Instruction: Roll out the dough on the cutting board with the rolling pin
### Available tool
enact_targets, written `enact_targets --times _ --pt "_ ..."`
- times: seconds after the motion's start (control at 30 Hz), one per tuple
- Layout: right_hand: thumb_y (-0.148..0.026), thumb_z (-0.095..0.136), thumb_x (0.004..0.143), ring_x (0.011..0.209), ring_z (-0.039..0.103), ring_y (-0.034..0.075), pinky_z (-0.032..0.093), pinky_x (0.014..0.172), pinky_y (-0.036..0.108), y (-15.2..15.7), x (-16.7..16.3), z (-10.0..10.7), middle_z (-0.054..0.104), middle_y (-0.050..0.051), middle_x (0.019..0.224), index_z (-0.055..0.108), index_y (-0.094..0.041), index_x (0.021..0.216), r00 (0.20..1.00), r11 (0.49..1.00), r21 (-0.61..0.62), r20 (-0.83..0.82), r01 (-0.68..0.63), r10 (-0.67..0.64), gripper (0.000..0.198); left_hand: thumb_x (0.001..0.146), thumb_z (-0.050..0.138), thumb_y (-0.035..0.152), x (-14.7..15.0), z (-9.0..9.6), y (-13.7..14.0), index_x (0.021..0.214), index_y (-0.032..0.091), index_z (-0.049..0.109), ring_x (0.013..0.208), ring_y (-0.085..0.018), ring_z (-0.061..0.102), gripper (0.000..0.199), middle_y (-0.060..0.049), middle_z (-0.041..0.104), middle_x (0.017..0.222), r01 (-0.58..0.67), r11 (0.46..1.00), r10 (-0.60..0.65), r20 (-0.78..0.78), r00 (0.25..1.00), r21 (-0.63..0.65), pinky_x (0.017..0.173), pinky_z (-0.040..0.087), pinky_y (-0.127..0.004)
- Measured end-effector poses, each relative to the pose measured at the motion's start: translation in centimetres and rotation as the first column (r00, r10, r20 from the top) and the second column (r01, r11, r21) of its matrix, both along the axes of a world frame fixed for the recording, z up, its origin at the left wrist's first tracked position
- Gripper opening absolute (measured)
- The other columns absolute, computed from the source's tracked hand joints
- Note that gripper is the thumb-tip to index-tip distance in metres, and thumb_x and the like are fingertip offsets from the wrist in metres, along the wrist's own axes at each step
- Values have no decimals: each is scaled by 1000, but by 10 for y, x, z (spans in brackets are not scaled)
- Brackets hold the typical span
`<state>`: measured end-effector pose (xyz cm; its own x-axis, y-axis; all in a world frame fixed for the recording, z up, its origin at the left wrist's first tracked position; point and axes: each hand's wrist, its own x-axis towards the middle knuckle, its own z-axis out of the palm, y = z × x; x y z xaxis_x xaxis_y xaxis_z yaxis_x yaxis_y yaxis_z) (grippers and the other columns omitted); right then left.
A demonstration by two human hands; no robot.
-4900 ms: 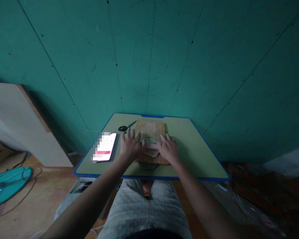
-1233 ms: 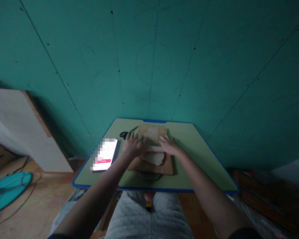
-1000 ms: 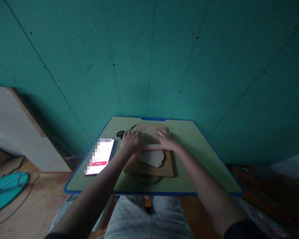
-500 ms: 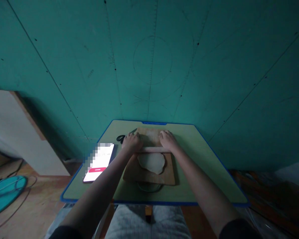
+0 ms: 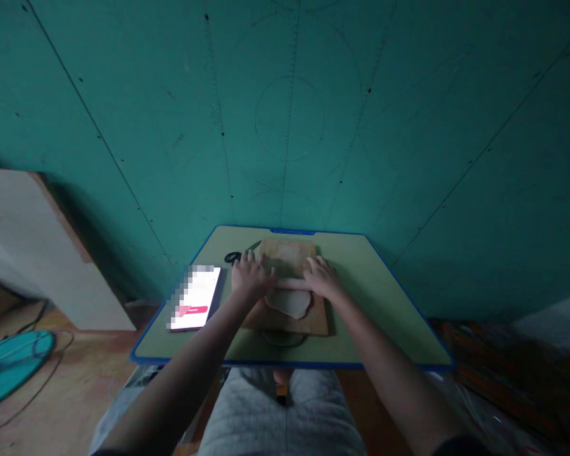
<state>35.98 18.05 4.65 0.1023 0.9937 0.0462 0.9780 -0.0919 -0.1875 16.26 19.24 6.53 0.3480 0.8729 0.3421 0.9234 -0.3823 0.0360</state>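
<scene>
A pale rolling pin (image 5: 292, 284) lies crosswise over a wooden cutting board (image 5: 287, 250). My left hand (image 5: 253, 273) holds its left end, and my right hand (image 5: 322, 276) has the right end; both palms press down on it with the fingers reaching forward. Just on my side of the pin, and partly under it, is a flat, uneven sheet of dough (image 5: 289, 304). The pin's two ends are hidden beneath my hands. Beyond my left hand, black-handled scissors (image 5: 232, 257) lie at the board's left side, partly covered.
The board rests on a pale folding table (image 5: 375, 304) with a blue rim. To the left lies a phone (image 5: 197, 297) with a lit screen. A green wall (image 5: 289, 126) rises behind the table. A white panel (image 5: 52, 247) leans at the left, near a teal round object (image 5: 14, 367) on the floor.
The rolling pin and both hands have come nearer to me relative to the board, so the pin now overlaps the dough's far edge. My view has shifted slightly.
</scene>
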Motion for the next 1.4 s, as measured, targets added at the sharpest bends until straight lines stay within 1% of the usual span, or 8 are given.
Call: enact_targets --times 0.17,0.27,0.47,0.63,0.8,1.0,1.23,1.4 --pt "-38 32 95 135 37 26 28 108 43 -23 0 -9 44 11 147 45 -21 142 1000 998 57 1 19 -19 52 92 35 34 1 9 -31 106 13 65 113 -34 55 39 -19 66 112 -28 999 29 -38 999 30 90 42 -48" --pt "-34 36 94 135 37 27 26 109 44 -36 0 -14 49 8 143 47 -25 141 998 989 138 41 -48 42 49 93 34 35 -2 6 -40 100 14 68 113 -35 54 41 -17 67 110 -32 997 34 -35 999 66 93 41 -49" --pt "-32 33 96 132 41 24 30 109 39 -56 -6 -10 50 8 142 54 -22 136 998 978 206 62 -45 33 46 95 31 31 -9 -7 -49 124 9 60 125 -36 47 47 -19 55 135 -8 988 10 -14 1000 154 101 37 -48" --pt "-28 27 97 130 43 20 29 111 33 -65 -9 -3 52 7 141 52 -16 137 993 970 212 62 -116 105 49 96 30 31 -16 -13 -62 132 8 53 122 -34 51 49 -18 58 131 39 991 -39 1 999 131 108 29 -52" --pt "-28 26 96 135 38 20 26 113 35 -70 -7 -7 48 7 144 48 -14 140 990 966 218 65 -140 128 51 95 33 33 -21 -18 -73 130 8 54 122 -32 50 48 -17 59 131 73 986 -76 10 997 150 112 25 -53" --pt "-28 27 96 131 42 21 32 112 38 -78 -4 -13 55 7 138 59 -14 130 984 936 302 43 -179 174 49 94 39 33 -25 -22 -87 126 7 56 114 -31 55 45 -18 59 130 107 975 -117 37 992 196 110 28 -53" --pt "-28 27 95 131 42 23 31 113 39 -92 -6 -15 56 9 136 60 -11 128 982 928 324 36 -186 184 49 92 42 33 -29 -25 -107 129 6 53 120 -34 51 47 -20 56 134 143 964 -156 43 987 223 108 31 -54" --pt "-28 26 96 141 30 23 28 115 39 -98 -4 -15 51 10 142 57 -10 132 977 927 316 -6 -200 213 50 91 45 32 -35 -27 -124 131 6 52 124 -35 50 49 -20 56 134 188 960 -199 31 980 209 108 35 -53"
